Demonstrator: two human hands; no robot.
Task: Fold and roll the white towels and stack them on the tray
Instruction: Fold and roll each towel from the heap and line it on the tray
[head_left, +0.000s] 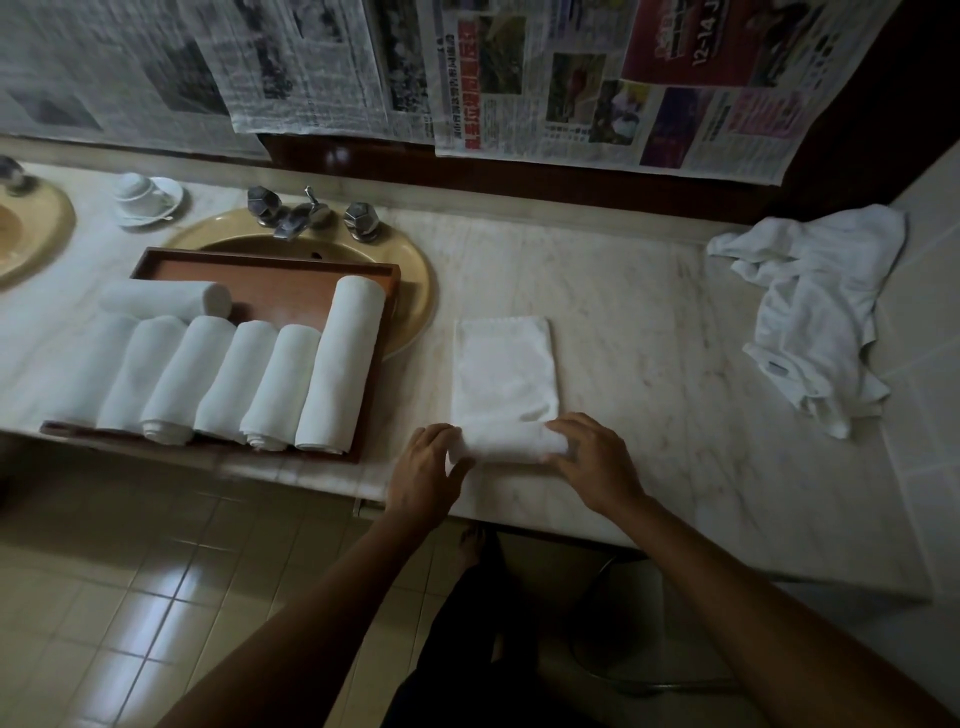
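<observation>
A folded white towel (503, 371) lies as a narrow strip on the marble counter (649, 332), its near end rolled up. My left hand (427, 467) grips the roll's left end and my right hand (592, 457) presses on its right end. To the left, a wooden tray (291, 275) rests over the sink and holds several rolled white towels (340, 364) side by side, with one more roll (166, 300) lying crosswise behind them. A heap of unfolded white towels (815, 317) sits at the counter's right end.
A beige sink (410, 291) with a chrome tap (301, 215) lies under the tray. An upturned cup on a saucer (145, 197) stands at the back left. Newspaper sheets (519, 78) cover the wall. The counter's front edge runs just below my hands, above a tiled floor.
</observation>
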